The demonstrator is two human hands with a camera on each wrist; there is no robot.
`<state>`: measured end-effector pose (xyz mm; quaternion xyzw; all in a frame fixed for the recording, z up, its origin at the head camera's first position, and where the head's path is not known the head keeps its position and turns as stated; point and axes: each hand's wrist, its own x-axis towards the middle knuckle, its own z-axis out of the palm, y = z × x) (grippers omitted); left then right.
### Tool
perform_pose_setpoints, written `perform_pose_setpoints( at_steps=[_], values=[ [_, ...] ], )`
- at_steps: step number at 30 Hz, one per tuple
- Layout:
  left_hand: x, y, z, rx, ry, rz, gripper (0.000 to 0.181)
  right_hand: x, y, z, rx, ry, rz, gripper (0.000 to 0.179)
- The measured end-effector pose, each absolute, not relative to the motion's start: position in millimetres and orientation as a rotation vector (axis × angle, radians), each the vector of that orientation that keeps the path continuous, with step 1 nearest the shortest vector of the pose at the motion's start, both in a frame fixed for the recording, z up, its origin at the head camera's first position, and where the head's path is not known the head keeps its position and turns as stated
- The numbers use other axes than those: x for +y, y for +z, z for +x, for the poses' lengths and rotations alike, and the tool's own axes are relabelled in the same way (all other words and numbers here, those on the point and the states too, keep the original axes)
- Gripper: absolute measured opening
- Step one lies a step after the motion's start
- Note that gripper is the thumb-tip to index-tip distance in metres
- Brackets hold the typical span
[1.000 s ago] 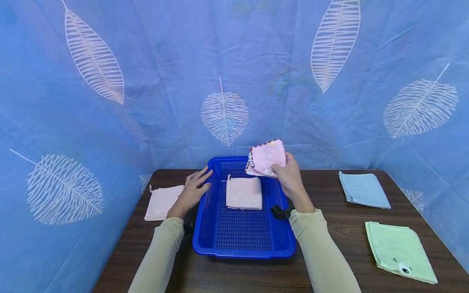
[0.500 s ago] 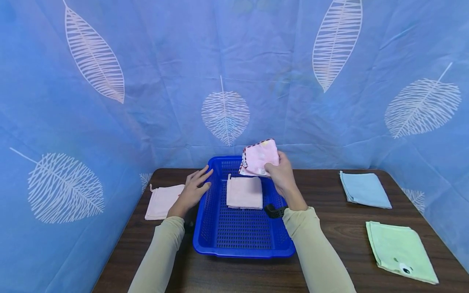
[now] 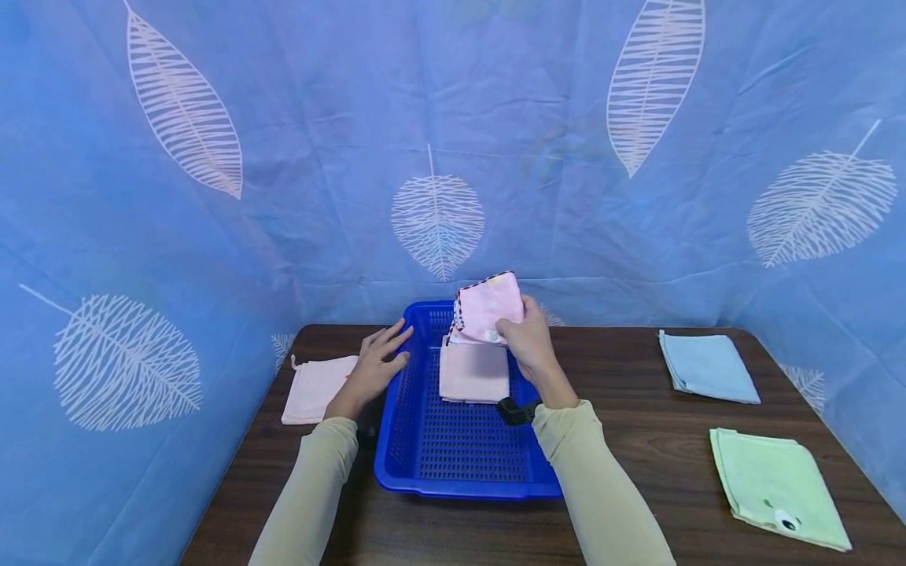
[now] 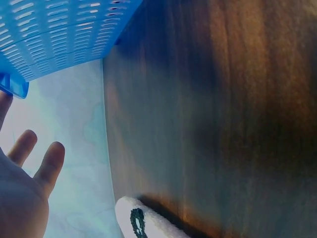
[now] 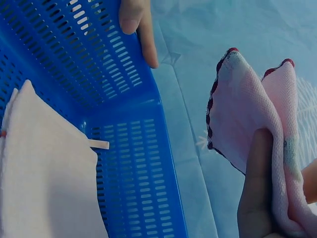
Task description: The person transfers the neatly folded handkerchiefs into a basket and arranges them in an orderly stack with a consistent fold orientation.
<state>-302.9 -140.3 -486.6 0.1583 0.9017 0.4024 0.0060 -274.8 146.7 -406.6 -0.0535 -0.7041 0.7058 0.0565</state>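
Note:
My right hand pinches a folded pink towel with a dark red-and-white edge, thumb in front, fingers behind. It is held up over the far part of a blue plastic basket. Inside the basket lies a folded pale pink towel, its hanging loop visible in the right wrist view. My left hand rests on the basket's left rim with spread fingers. In the left wrist view the left fingers stand apart near the basket wall.
Another pale pink towel lies left of the basket, partly behind the left hand. To the right, a light blue towel and a green towel lie on the dark wooden table. A blue leaf-patterned cloth hangs behind.
My right hand has carried the edged pink towel leftward across the basket's far end. My left hand has stayed on the rim.

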Motion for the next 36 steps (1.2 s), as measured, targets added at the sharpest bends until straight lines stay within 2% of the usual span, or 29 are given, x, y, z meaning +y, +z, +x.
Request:
perform_pose_setpoints(
  at_steps=[21, 36],
  values=[
    [-140, -486, -303, 2.811, 1.283, 0.451, 0.056, 137, -419, -271, -2.302, 1.958, -0.113, 0.07],
    [-137, -485, -301, 2.819, 1.274, 0.422, 0.057, 135, -439, -274, -2.397, 1.896, -0.184, 0.068]
  ],
)
